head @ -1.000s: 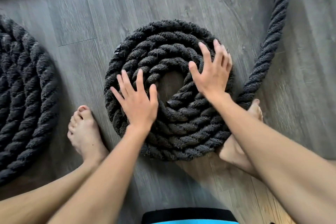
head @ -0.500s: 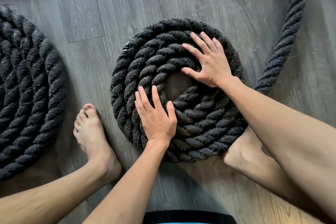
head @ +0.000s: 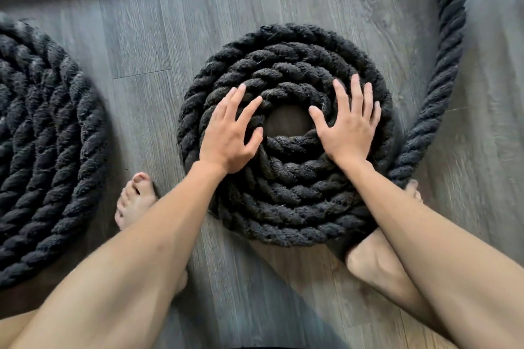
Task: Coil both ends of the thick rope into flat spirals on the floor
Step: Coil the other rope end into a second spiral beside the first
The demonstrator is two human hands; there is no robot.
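A thick black twisted rope lies in a flat spiral [head: 286, 207] on the grey wood floor, with a small bare gap at its middle. My left hand [head: 231, 134] presses flat on the spiral's left inner turns, fingers spread. Flat on the right inner turns rests my right hand [head: 347, 127], fingers straight. The loose rope [head: 445, 65] runs from the spiral's lower right up and round to the top right. A second, larger rope spiral [head: 42, 150] lies at the left edge, partly cut off.
My bare left foot [head: 134, 198] stands between the two spirals. My right foot [head: 377, 258] is against the near right rim of the middle spiral, touching the loose rope. Grey plank floor [head: 255, 292] shows in front and behind.
Both hands have shifted round on the spiral: the left moved up to the left inner turns, the right came down to the right side. The view has moved closer.
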